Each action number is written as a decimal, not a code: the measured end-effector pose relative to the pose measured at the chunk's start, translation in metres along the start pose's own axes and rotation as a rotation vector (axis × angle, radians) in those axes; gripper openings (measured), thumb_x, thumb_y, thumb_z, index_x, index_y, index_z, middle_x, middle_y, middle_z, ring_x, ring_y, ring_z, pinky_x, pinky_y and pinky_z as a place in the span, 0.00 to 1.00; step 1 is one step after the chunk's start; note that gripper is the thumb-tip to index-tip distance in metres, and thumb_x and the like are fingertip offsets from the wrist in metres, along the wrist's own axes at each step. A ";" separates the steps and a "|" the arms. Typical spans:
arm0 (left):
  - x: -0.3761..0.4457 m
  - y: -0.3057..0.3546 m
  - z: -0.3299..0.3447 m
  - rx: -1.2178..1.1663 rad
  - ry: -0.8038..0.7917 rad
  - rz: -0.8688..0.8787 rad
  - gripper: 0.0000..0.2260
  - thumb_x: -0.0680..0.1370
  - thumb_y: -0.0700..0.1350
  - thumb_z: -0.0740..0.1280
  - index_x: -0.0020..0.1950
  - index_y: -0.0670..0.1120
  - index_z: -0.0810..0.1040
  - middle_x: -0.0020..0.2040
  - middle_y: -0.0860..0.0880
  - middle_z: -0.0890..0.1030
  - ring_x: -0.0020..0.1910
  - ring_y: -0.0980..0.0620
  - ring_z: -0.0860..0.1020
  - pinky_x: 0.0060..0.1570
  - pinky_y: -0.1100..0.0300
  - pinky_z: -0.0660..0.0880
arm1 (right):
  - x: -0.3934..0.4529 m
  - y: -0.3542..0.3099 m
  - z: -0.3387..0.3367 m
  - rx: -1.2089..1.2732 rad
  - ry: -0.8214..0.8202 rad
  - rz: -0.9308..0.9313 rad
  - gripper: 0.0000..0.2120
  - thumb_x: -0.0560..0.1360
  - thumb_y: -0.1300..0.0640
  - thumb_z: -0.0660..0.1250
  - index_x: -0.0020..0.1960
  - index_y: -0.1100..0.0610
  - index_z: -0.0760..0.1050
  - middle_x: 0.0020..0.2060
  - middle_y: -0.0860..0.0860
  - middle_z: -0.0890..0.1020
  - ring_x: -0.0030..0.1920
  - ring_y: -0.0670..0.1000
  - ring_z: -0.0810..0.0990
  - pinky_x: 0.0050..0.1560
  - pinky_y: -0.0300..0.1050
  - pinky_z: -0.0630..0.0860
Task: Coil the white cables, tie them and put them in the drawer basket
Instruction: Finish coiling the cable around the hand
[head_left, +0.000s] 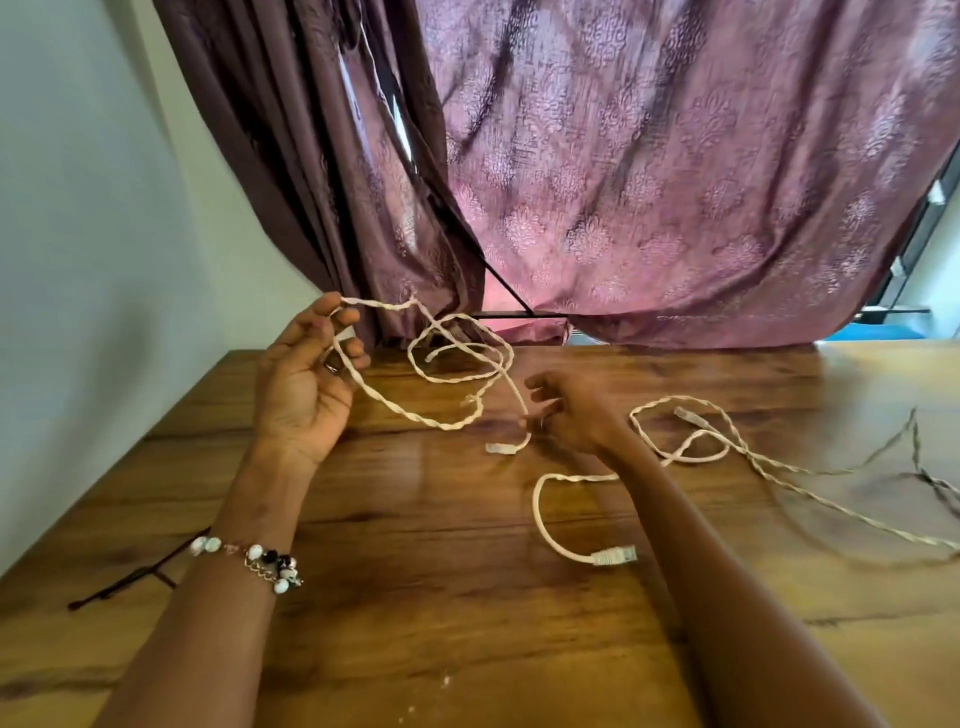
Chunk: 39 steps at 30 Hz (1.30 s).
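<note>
White cable (447, 364) — pinched by left hand (306, 379) | right hand (571, 415) loosely curled — second cable (675, 457) on table (467, 597)

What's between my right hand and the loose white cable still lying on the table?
Nothing visible. The right hand hovers over bare table, and the loose cable lies just to its right, partly under the forearm. The left hand holds the other twisted cable up, clear of that path.
</note>
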<state>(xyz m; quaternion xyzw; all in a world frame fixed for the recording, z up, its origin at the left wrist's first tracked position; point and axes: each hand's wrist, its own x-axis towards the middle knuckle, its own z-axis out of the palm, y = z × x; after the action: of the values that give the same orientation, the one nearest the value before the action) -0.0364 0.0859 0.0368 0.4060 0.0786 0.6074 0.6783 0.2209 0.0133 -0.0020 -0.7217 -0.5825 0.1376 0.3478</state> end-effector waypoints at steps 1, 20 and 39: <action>0.000 -0.001 0.000 0.009 0.007 -0.013 0.12 0.78 0.36 0.59 0.48 0.44 0.81 0.41 0.48 0.82 0.29 0.56 0.75 0.30 0.65 0.73 | 0.001 0.001 0.004 0.033 -0.012 0.015 0.25 0.69 0.64 0.74 0.63 0.62 0.72 0.54 0.58 0.80 0.48 0.54 0.79 0.53 0.52 0.78; -0.020 -0.023 0.026 0.989 -0.417 0.277 0.16 0.77 0.52 0.66 0.58 0.42 0.79 0.52 0.47 0.82 0.53 0.55 0.79 0.53 0.61 0.75 | -0.018 -0.074 -0.015 1.188 0.025 -0.231 0.05 0.75 0.70 0.64 0.49 0.66 0.77 0.33 0.55 0.82 0.30 0.48 0.79 0.35 0.39 0.79; -0.009 0.018 0.006 0.012 -0.336 -0.089 0.14 0.79 0.52 0.54 0.44 0.46 0.75 0.22 0.53 0.59 0.18 0.59 0.58 0.20 0.64 0.55 | 0.049 -0.117 0.088 0.109 0.130 -0.299 0.11 0.68 0.56 0.66 0.51 0.52 0.76 0.47 0.52 0.83 0.53 0.57 0.79 0.56 0.57 0.73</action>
<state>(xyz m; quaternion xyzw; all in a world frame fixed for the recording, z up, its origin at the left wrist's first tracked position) -0.0490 0.0738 0.0485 0.5017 -0.0144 0.5001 0.7057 0.0944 0.0983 0.0225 -0.6143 -0.6514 0.0687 0.4399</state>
